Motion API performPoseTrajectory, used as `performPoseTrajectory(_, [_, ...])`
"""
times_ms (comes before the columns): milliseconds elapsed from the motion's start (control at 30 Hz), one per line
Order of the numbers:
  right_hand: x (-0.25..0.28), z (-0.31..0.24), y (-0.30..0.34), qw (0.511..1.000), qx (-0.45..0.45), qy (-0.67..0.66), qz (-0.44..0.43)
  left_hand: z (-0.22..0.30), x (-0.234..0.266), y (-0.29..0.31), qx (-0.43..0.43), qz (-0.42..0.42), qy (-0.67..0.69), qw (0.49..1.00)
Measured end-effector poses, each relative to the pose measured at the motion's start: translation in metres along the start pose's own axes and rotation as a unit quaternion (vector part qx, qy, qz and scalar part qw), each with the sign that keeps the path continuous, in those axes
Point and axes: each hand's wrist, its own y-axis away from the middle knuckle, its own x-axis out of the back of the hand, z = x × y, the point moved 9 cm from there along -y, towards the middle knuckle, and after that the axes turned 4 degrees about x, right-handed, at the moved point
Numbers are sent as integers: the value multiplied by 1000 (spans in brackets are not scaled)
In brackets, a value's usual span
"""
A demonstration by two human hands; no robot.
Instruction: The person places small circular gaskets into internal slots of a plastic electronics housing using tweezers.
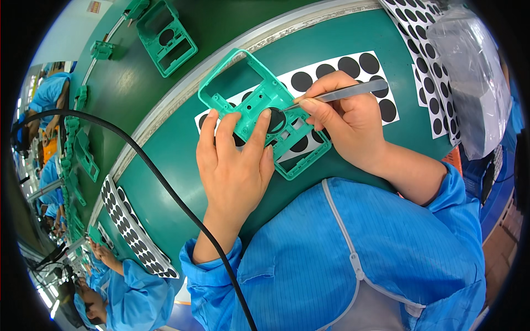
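Well, over on the left is another person (141, 298) in blue. Near that end of the worktop (179, 143) lies a pile of dotted sheets (132, 231). A black cord (165, 185) hangs across my view. Past the far edge is another frame (175, 37).

Next comes my left hand (229, 171). Its fingers are a bit apart and lie on the near left side of the green frame (276, 92), not wrapped round it. The frame is in the middle of the worktop, and its long way slants from far left to near right.

In its middle is a black dot (276, 123). My left pointing finger looks to touch the dot's left edge. The thin tips of my tweezers (353, 91) are at its far right edge, so the dot sits between my hands, with the left one nearer. My right hand (356, 129) pinches the tweezers, which point left.

Under the frame is a white sheet (337, 65) with more dots. By the worktop's right end are other sheets (424, 55) and a clear bag (469, 83).
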Motion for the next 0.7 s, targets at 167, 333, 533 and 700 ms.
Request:
performPoseTrajectory(167, [-1,-2,0,1000,5,19,2,0,0,-1,6,0,-2,1000])
performPoseTrajectory(333, [-2,-5,0,999,25,41,-5,1,0,-2,7,6,-6,1000])
performPoseTrajectory(533, [1,-3,2,999,33,-15,8,1,-1,-2,10,14,-10,1000])
performPoseTrajectory(700, [-2,-5,5,999,24,-24,-9,-1,-1,0,17,8,-10,1000])
